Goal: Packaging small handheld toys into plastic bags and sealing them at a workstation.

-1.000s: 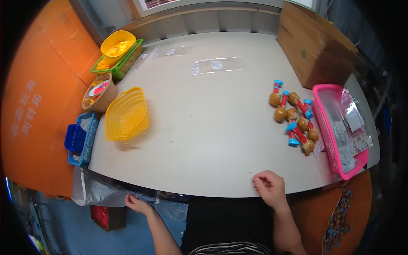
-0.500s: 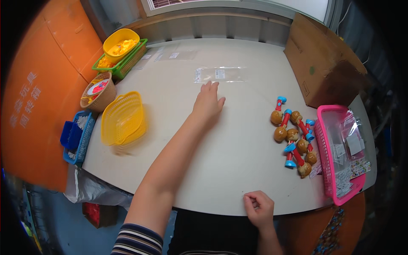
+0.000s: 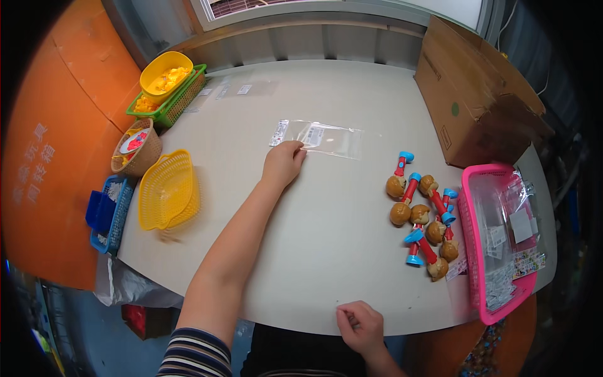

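Note:
My left hand (image 3: 284, 166) reaches far across the table, its fingers closed on the near edge of a clear plastic bag (image 3: 339, 142). The bag lies slightly askew, with a printed white label and a second label at its left end. At the table's near edge my right hand (image 3: 363, 327) rests with curled fingers; nothing shows in it. To its upper right lies a loose group of toy figures (image 3: 419, 215) with round brown heads, red bodies and blue ends.
A pink basket (image 3: 473, 245) with bags and labels stands on the right, near a cardboard box (image 3: 468, 94). Along the left are a yellow basket (image 3: 147, 201), a tan basket (image 3: 151, 154), a blue basket (image 3: 125, 210) and a green basket (image 3: 179, 103). More clear bags (image 3: 251, 89) lie at the back.
My left hand has taken hold of the clear bag and drawn it nearer, turning it slightly. My right hand stays curled at the near edge. The whole view has shifted a little.

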Available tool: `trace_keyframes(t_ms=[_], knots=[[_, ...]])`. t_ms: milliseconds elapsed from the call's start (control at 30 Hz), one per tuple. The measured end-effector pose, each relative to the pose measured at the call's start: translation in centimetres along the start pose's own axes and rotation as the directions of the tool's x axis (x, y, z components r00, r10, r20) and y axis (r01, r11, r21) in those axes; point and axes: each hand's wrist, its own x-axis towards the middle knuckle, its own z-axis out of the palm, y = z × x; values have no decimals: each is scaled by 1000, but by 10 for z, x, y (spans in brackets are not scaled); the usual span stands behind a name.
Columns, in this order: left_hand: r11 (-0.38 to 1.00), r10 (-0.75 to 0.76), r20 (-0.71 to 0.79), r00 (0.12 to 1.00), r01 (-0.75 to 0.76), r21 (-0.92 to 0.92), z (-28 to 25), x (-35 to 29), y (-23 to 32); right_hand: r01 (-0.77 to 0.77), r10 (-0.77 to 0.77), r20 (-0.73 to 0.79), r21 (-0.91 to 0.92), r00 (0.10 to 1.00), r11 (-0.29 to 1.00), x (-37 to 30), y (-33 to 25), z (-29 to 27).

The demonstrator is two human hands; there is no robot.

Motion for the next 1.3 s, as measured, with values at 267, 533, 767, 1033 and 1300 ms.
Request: trace_keyframes(t_ms=[267,533,767,1033,1300], knots=[[998,56,-45,997,-58,-35,13,-21,41,90,-95,-73,-78,993,993,-3,3,11],[993,-77,370,926,37,114,3,-108,99,-113,127,-115,118,985,987,-3,14,12],[910,-121,297,947,225,-348,-37,-196,97,-92,66,-70,-485,995,870,50,-19,19],[918,119,101,988,-70,-391,-51,-276,111,-306,307,69,-25,949,952,49,-1,8],[921,184,-159,970,-226,-317,-59,-285,124,-512,385,338,545,859,664,34,-1,-9]])
